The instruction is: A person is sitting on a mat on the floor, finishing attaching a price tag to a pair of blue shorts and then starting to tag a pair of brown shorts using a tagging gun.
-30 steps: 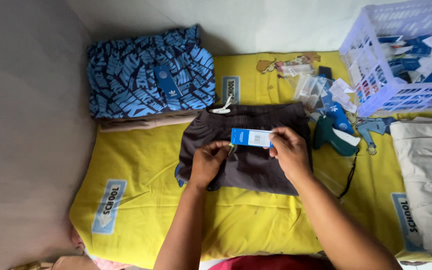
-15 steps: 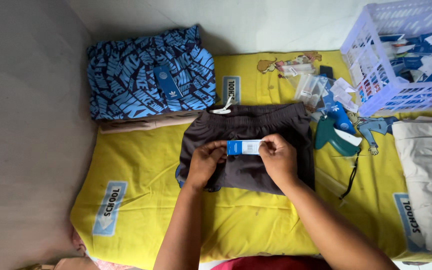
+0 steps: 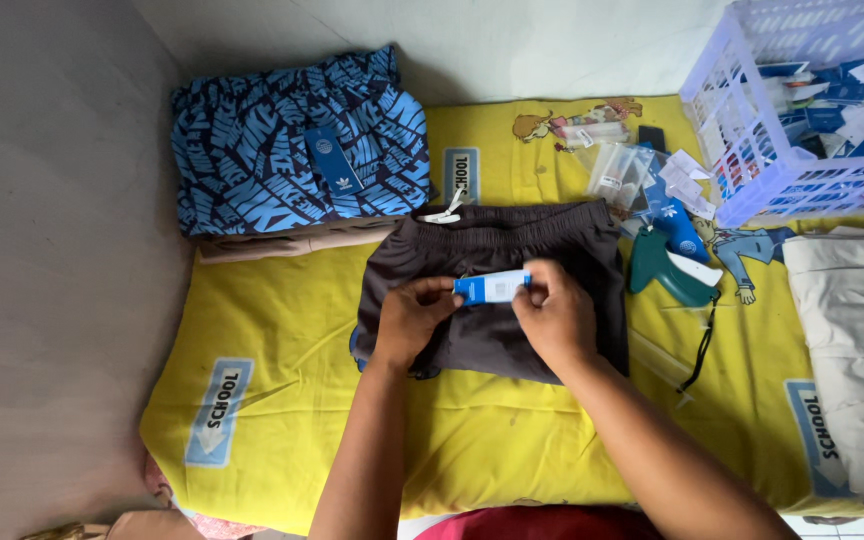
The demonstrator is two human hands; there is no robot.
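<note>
On a yellow mat [image 3: 282,440] over grey floor [image 3: 52,250], both hands' grips pinch a blue tag [image 3: 492,287].

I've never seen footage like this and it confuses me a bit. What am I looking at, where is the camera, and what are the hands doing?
There is no machine here: a person's bare hands, filmed by a camera worn on the head and looking down. The left hand and right hand together hold a small blue and white tag over dark grey folded shorts. These lie on a yellow printed cloth. Behind them is a blue patterned folded garment; to the right, a teal tagging gun, a lilac plastic basket of tags, and a beige folded garment.
</note>
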